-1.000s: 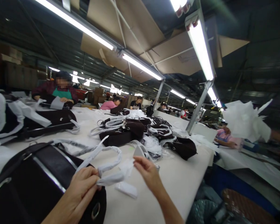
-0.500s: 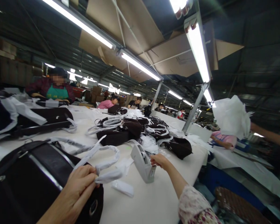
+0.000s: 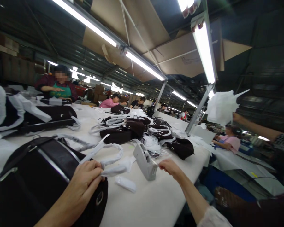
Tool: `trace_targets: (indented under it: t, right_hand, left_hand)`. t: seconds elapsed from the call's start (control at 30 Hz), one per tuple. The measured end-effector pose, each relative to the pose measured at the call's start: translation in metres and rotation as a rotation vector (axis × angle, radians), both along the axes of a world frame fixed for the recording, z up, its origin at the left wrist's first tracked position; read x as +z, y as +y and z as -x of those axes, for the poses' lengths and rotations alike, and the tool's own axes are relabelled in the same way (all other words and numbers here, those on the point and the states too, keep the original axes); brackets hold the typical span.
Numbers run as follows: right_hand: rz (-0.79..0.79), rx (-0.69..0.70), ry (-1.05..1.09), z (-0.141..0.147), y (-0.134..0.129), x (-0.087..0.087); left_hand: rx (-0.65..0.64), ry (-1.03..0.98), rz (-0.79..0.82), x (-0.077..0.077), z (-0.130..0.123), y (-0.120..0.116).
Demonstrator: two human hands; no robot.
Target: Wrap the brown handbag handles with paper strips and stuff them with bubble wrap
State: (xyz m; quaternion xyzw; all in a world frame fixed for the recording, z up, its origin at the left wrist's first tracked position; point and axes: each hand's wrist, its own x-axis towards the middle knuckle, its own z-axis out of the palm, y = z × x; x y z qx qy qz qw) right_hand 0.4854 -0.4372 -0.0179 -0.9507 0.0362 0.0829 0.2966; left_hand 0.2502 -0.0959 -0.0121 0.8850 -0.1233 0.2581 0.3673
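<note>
A large dark bag with metallic stripes lies at the lower left, a metal ring on its near end. My left hand is closed round the bag's strap, which is wrapped in white paper. To the right stands a grey tape dispenser on the white table. Just off its front end, my right hand is pinched on a thin clear strip of tape that runs back to the dispenser. Between bag and dispenser lies a small folded white piece.
Dark bags with wrapped handles are piled beyond the dispenser; another wrapped bag lies at the far left. Co-workers sit across the table. At right, another person's arm holds up white sheets. A metal post stands at the table's edge.
My right hand has moved right, away from the dispenser's front end, drawing out a strip of tape. My left hand keeps its grip on the strap. The raised white sheets have shifted left.
</note>
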Motion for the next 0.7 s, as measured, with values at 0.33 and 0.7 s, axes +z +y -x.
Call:
trace_targets:
  t: [0.33, 0.7]
  right_hand:
    - [-0.448, 0.493, -0.166, 0.119, 0.049, -0.035]
    - [-0.768, 0.639, -0.366, 0.185, 0.185, 0.014]
  left_hand:
    - [0.020, 0.128, 0.081, 0.015, 0.008, -0.007]
    - [0.050, 0.072, 0.086, 0.009, 0.008, -0.009]
